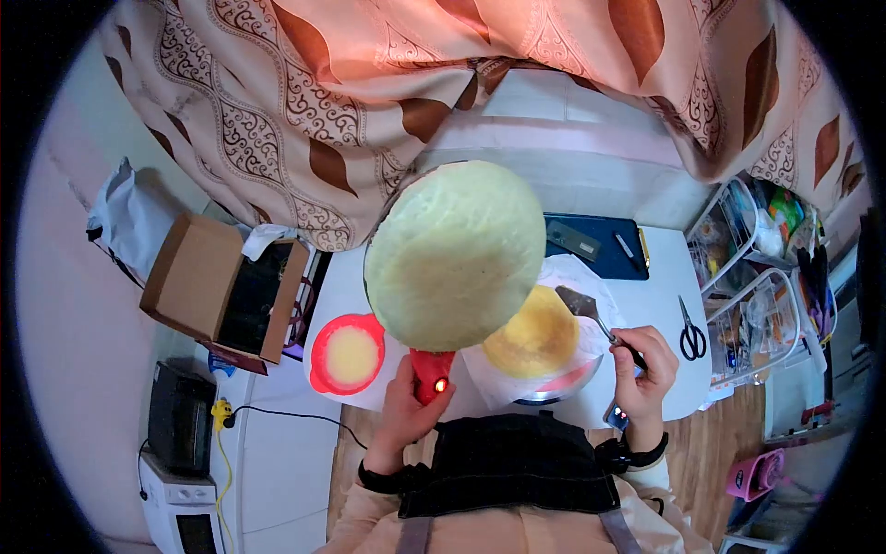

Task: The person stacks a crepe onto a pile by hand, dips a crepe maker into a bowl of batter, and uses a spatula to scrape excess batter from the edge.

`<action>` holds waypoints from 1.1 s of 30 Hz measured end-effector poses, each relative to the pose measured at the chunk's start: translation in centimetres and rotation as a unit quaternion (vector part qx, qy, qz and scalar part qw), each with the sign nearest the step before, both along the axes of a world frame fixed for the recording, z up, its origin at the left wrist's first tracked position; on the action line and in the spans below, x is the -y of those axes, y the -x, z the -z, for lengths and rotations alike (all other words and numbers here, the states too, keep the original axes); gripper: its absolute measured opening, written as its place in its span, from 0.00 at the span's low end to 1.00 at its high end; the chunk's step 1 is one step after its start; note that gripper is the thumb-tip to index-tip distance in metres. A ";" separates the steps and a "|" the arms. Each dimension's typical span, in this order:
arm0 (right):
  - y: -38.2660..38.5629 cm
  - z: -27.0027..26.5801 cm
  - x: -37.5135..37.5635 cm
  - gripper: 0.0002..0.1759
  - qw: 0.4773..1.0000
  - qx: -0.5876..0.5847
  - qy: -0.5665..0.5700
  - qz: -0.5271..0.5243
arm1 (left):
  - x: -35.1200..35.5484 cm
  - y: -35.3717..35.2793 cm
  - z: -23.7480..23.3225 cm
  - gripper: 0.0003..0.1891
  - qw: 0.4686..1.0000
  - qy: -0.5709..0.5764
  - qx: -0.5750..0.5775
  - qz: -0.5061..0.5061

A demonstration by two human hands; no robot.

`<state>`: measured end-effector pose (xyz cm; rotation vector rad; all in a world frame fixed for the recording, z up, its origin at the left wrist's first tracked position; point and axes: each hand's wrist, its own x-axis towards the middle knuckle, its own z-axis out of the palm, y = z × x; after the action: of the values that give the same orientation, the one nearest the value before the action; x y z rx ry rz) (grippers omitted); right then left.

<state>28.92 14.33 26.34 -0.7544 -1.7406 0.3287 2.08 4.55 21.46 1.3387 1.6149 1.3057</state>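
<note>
My left hand [411, 406] is wrapped round the red handle [430, 374] of a crepe maker, where a small light glows. Its round plate is raised and covered by a pale crepe [457, 258], slightly browner in the middle. In my right hand [643, 374] is a spatula [580, 304] with a dark handle; its metal blade reaches the edge of a yellow cooked crepe [531, 337]. That crepe lies on white paper [572, 272], partly hidden behind the raised plate. Left of the handle, a red bowl [348, 355] contains pale batter.
Scissors [690, 332] lie at the table's right, and a dark blue tray [623, 263] holding small items sits behind. An open cardboard box [198, 282] stands on the left. A black cord [295, 413] runs towards the table. White wire baskets [757, 314] stand at the right.
</note>
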 end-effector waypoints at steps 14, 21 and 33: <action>0.1 2.0 0.7 0.14 0.999 -0.015 0.005 0.050 | -1.2 0.4 1.3 0.25 0.981 -0.021 -0.193 -0.007; 0.0 0.0 0.6 0.15 0.986 0.092 -0.086 0.113 | -1.4 -0.5 1.1 0.28 0.947 0.008 -0.321 -0.035; -3.9 3.1 2.4 0.12 0.966 0.134 -0.021 0.220 | -1.0 -1.5 2.1 0.28 0.933 0.047 -0.356 -0.042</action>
<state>32.86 11.92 23.21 -1.1674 -1.7628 -0.1196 3.53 5.54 19.37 1.8224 2.1922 0.7968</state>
